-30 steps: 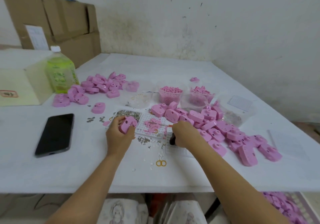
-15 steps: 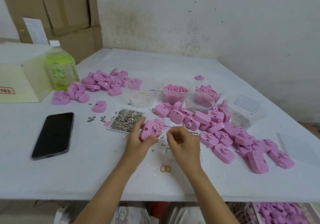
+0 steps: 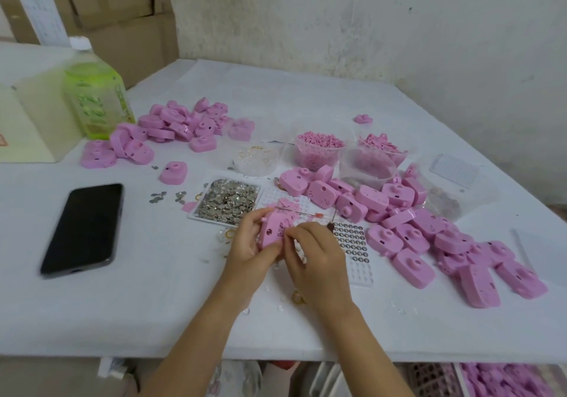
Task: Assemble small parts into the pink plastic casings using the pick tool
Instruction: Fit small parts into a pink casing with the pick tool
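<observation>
Right now the left hand (image 3: 250, 243) grips one casing (image 3: 270, 231) just above the table (image 3: 153, 304), thumb and fingers curled round its edges, its face turned toward the right hand (image 3: 319, 261). That hand pinches the pick (image 3: 331, 225) pen-style, as far as I can tell: only its dark tail shows behind the knuckles, and the tip is hidden at the casing's face. The step looks like seating a small part in a recess. To do it well, brace the two hands against each other so the tip does not wander, hold the casing steady and tilted toward the eyes, and press straight in with light force. A slip could flick the part away among the loose bits by the tray (image 3: 227, 200) of metal pieces.
</observation>
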